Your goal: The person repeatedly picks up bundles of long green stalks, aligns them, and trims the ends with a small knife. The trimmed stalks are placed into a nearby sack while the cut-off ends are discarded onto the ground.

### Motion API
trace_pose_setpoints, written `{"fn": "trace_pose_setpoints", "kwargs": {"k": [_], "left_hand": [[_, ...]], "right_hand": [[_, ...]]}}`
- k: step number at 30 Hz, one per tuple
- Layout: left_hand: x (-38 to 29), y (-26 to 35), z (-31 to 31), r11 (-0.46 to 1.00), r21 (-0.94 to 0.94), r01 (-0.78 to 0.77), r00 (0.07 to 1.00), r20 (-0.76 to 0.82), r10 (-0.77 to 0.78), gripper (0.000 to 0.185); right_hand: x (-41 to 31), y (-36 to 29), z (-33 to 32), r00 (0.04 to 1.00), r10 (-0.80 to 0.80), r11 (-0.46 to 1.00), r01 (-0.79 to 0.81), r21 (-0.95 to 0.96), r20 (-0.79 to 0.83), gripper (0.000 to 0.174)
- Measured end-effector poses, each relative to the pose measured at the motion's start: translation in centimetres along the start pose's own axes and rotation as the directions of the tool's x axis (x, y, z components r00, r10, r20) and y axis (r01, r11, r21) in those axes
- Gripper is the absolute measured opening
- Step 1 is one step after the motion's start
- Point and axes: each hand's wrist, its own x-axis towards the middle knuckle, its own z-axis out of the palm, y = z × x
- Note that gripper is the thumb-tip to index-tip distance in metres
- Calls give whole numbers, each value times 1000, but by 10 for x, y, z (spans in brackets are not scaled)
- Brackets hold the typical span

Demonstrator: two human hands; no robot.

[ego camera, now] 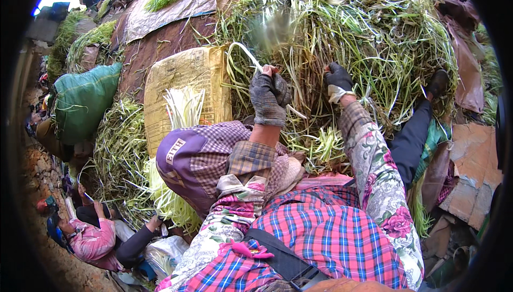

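Observation:
My left hand [270, 96], in a grey fingerless knit glove, is raised over the near edge of a heap of long leafy stalks [312, 23]. It pinches a pale, bent stalk [245, 50], whose white lower end sticks out below the fist. To its right, my right hand [338, 80], in a dark glove, reaches against the heap. Its fingertips are partly hidden among the stalks, so I cannot tell whether it grips any. Left of my left hand, a bundle of trimmed whitish stalks [185, 106] lies on a yellow printed sack [164, 87].
Purple checked cloth [208, 147] bearing writing lies below my left wrist. Another person's dark-gloved hand [437, 82] touches the heap at right. A person in pink [94, 238] sits at lower left. A full green sack [86, 103] stands at left, and cardboard [475, 163] lies at right.

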Motion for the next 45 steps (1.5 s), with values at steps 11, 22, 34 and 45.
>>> {"fn": "trace_pose_setpoints", "kwargs": {"k": [11,22,34,45], "left_hand": [[13,-10,-3,982,153,-115,993,2,116,21],[11,7,-15,986,74,-149,988,-33,152,22],[23,-22,-27,823,555,-120,984,-41,171,20],[27,-38,-39,699,706,114,981,33,-193,27]], "right_hand": [[1,-46,-3,997,-70,973,59,225,43,19],[-73,-118,-48,949,-312,879,267,396,53,8],[-175,-122,-69,842,-527,823,473,315,115,16],[-182,-111,-56,752,-614,789,583,192,240,16]]}}
